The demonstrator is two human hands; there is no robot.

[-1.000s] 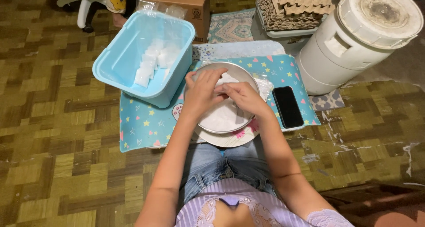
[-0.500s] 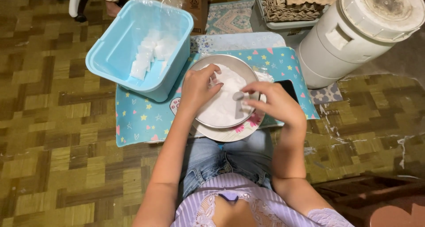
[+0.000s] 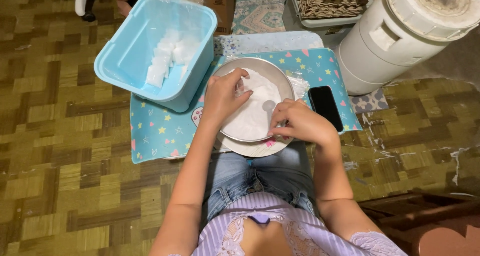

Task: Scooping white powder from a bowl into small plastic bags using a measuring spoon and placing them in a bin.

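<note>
Both hands shifted | left hand in metal bowl | right hand nearer rim

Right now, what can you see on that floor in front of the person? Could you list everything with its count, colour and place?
Metal bowl: one, silver, mid mat, on a pale plate.
White stuff: one heap, white, inside the bowl; cannot tell what it is.
Plate: one, pale, under the bowl.
Tub: one, light blue, at the mat's left, holding white pieces.
Mat: one, blue with stars and hearts, on the wood floor.
Phone: one, black, right of the bowl.
Drum: one, white, lidded, far right.
Basket: one, woven, top, holding cardboard.
Left hand: in the bowl, pinching something small.
Right hand: at the bowl's right rim.
</note>
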